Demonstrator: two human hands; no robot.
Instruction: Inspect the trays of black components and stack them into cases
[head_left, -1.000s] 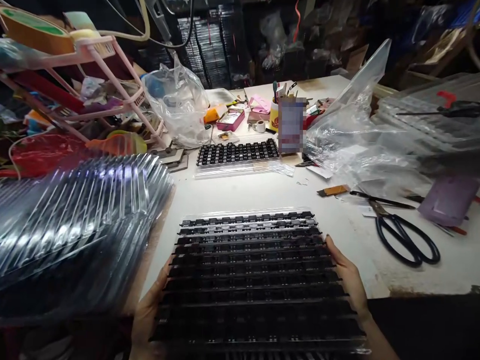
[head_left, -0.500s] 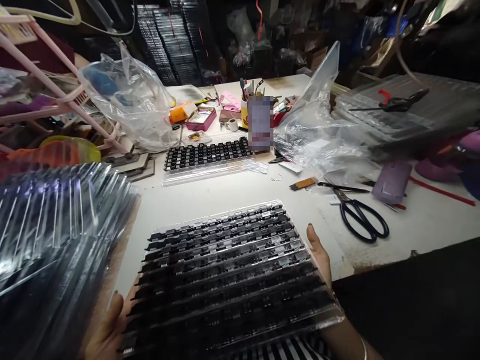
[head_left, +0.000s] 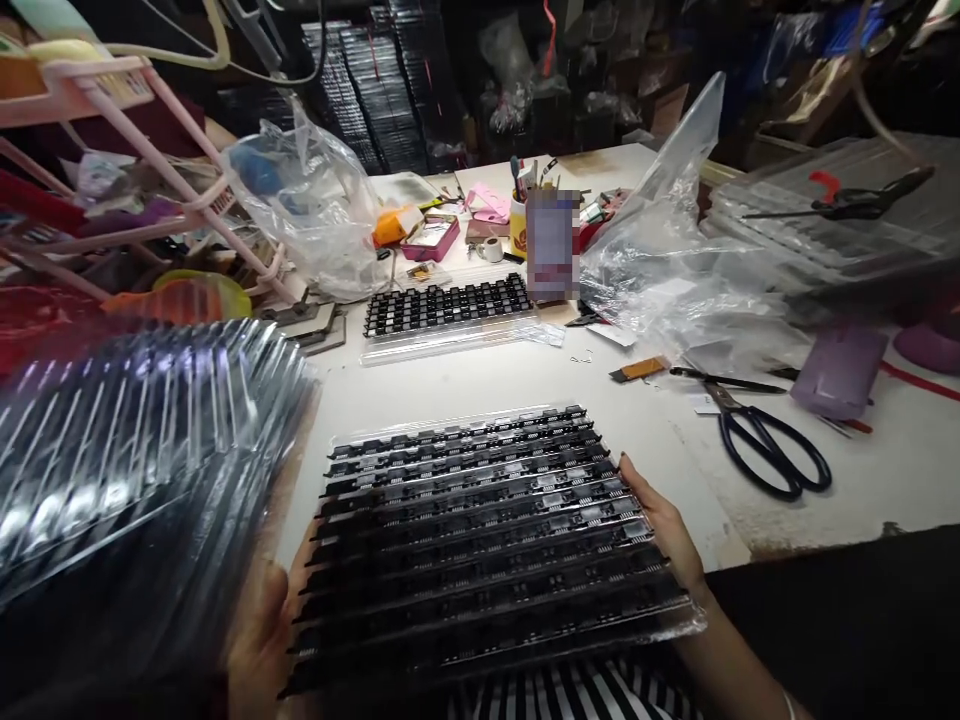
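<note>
Between my two hands is a clear plastic tray [head_left: 480, 540] filled with rows of small black parts, tilted up over the table's near edge. My left hand [head_left: 262, 630] grips its left side, with the fingers partly hidden beneath. On the right side, my right hand [head_left: 664, 525] holds the edge with the thumb along it. A second clear tray with black parts [head_left: 450, 305] lies flat farther back on the white table. Close to my left hand stands a stack of shiny clear and black plastic trays [head_left: 150, 480].
Dark-handled scissors [head_left: 772, 450] and an orange cutter [head_left: 639, 370] lie to the right. Crumpled clear plastic bags [head_left: 675, 280] sit behind them. A pink rack [head_left: 150, 150] stands at the left, and a yellow pen cup [head_left: 519, 228] at the back.
The view has shifted left, so the table things appear farther right. Both hands still hold the tray, which now appears slightly more level from side to side.
</note>
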